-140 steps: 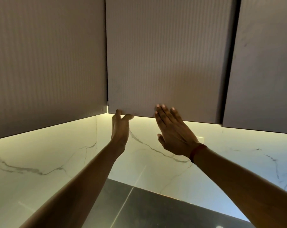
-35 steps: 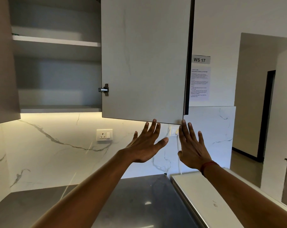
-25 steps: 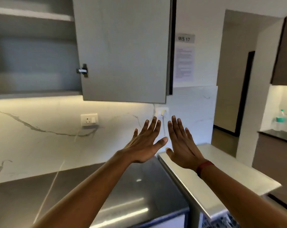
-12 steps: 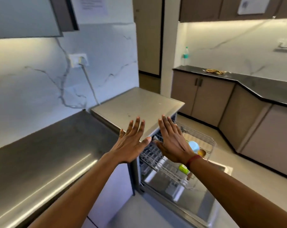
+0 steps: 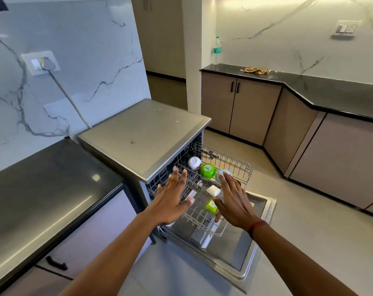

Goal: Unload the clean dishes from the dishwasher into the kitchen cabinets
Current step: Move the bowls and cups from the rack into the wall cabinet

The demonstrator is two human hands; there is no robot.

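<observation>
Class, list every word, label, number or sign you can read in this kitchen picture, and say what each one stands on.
Nothing in this view can be read as words or numbers.
White sticker on the round green bowl in the dishwasher rack: print too blurred to read.
Sticker on the small lime-green cup: too blurred to read.
Teal label on the clear plastic bottle on the far counter: too small to read.

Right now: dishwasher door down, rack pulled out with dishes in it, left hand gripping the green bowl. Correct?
One error: the left hand grips nothing. The head view shows it open, fingers straight, and the green bowl sits in the rack apart from it. The dishwasher door is down and the rack is out with dishes in it: right.
</observation>
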